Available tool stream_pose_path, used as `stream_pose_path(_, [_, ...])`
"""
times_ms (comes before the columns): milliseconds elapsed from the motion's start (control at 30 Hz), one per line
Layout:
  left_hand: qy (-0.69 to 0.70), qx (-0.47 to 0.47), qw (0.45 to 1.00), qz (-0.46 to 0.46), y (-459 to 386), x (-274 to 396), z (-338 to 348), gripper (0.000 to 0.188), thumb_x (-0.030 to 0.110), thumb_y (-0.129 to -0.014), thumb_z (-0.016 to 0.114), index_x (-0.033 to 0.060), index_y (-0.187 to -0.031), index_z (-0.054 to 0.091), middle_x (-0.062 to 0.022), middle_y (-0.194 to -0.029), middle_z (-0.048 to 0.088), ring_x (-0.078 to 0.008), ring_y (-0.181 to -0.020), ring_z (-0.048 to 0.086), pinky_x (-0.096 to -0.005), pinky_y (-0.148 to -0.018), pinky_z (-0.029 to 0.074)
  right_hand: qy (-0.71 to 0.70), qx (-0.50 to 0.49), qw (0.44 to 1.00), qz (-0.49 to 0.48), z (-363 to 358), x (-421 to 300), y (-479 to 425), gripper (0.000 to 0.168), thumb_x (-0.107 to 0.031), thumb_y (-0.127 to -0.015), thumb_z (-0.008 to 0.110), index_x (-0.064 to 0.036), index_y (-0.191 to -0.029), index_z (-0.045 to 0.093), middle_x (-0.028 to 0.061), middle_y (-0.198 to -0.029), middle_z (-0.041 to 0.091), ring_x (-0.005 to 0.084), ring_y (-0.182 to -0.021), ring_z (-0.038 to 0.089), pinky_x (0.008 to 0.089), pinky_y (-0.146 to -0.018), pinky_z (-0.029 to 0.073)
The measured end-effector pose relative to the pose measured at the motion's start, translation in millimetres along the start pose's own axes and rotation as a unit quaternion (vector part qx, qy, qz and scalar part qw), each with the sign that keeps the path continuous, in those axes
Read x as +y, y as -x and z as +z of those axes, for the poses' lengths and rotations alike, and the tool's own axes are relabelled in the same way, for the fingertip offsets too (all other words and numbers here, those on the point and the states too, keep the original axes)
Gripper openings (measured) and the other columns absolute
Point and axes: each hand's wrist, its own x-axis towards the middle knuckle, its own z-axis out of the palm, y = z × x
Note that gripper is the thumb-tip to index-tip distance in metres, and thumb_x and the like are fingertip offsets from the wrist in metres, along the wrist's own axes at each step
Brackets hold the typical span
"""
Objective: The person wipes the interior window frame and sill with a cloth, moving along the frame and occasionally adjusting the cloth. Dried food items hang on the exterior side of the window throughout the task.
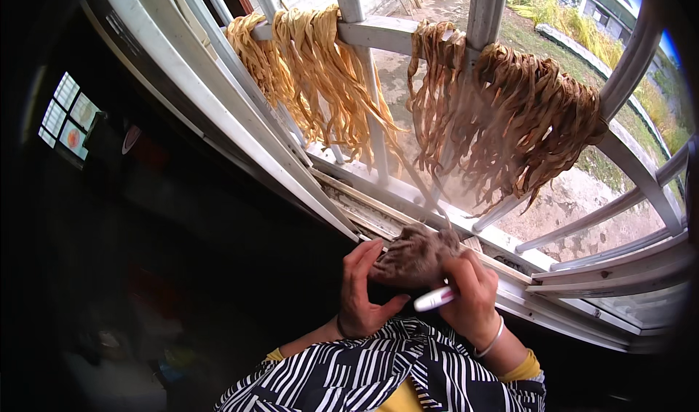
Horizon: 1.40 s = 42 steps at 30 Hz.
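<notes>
A crumpled grey-brown bundle [418, 256], soft-looking and wrinkled, sits between my hands just inside the windowsill; its exact kind is unclear. A thin pale strip [423, 185] appears to run from its top up to the yellow dried strips. My left hand [365, 289] curves around the bundle's left side, thumb and fingers apart; whether it grips is unclear. The fingers of my right hand [471, 292] close around a slim white-handled tool [434, 299] at the bundle's right edge. The tool's far end is hidden.
Yellow dried plant strips [314, 68] and darker brown strips [538, 106] hang over a horizontal rail [382, 32] of the window bars. Sliding-window tracks [360, 207] line the sill [491, 237]. A white window frame [218, 100] rises at left, beside a dark room.
</notes>
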Motion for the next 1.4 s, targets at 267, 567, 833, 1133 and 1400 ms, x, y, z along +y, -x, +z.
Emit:
stream_pose_path(267, [0.175, -0.172, 0.968, -0.059, 10.3, 13.4, 46.0, 0.033, 0.012, -0.097, 0.058, -0.0046, -0.126, 0.057, -0.021, -0.105, 0.068, -0.0363, -0.091, 0.07, -0.037, -0.079, 0.056, 0.076, 0.014, 0.978, 0.194, -47.3, 4.0, 46.3, 0.021, 0.005, -0.078, 0.071, -0.001, -0.091, 0.056, 0.0151, -0.081, 0.057, 0.0364, -0.069, 0.059, 0.0403, -0.061, 0.047])
stream_pose_path(567, [0.015, -0.138, 0.969, -0.205, -28.0, -27.8, 33.2, 0.023, 0.02, -0.095, 0.064, 0.0003, -0.105, 0.067, -0.0232, -0.088, 0.068, -0.0385, -0.08, 0.069, -0.0394, -0.068, 0.054, 0.16, -0.224, 0.952, 0.134, -59.4, 10.3, 54.3, 0.024, -0.001, -0.086, 0.061, -0.003, -0.11, 0.06, 0.0116, -0.084, 0.06, 0.0294, -0.079, 0.065, 0.0394, -0.064, 0.051])
stream_pose_path(833, [-0.031, -0.127, 0.979, -0.157, -34.9, -30.4, 35.0, 0.023, 0.013, -0.086, 0.073, 0.002, -0.105, 0.067, -0.0175, -0.093, 0.068, -0.0339, -0.082, 0.068, -0.0372, -0.07, 0.054, 0.411, -0.27, 0.865, 0.101, -30.5, 28.7, 38.1, 0.008, -0.009, -0.086, 0.06, -0.011, -0.08, 0.054, 0.0047, -0.07, 0.058, 0.0213, -0.062, 0.067, 0.0348, -0.051, 0.052])
stream_pose_path(1133, [0.053, -0.149, 0.985, -0.066, 5.2, -27.6, 41.1, 0.061, -0.001, -0.078, 0.074, 0.0046, -0.137, 0.055, -0.0162, -0.124, 0.051, -0.0312, -0.105, 0.062, -0.037, -0.087, 0.055, 0.394, -0.345, 0.844, 0.114, 32.0, 24.0, -2.2, 0.009, -0.011, -0.09, 0.056, -0.006, -0.083, 0.055, 0.0077, -0.065, 0.064, 0.0183, -0.062, 0.071, 0.0308, -0.051, 0.053])
stream_pose_path(1400, [0.133, -0.202, 0.97, -0.017, 10.6, -25.6, 34.5, 0.071, -0.004, -0.08, 0.07, 0.0035, -0.146, 0.045, -0.0226, -0.145, 0.041, -0.0397, -0.13, 0.051, -0.0414, -0.107, 0.046, 0.358, -0.325, 0.869, 0.102, 25.3, 26.8, -0.3, 0.024, -0.021, -0.081, 0.071, -0.002, -0.09, 0.06, 0.0082, -0.066, 0.066, 0.0205, -0.059, 0.07, 0.032, -0.048, 0.052])
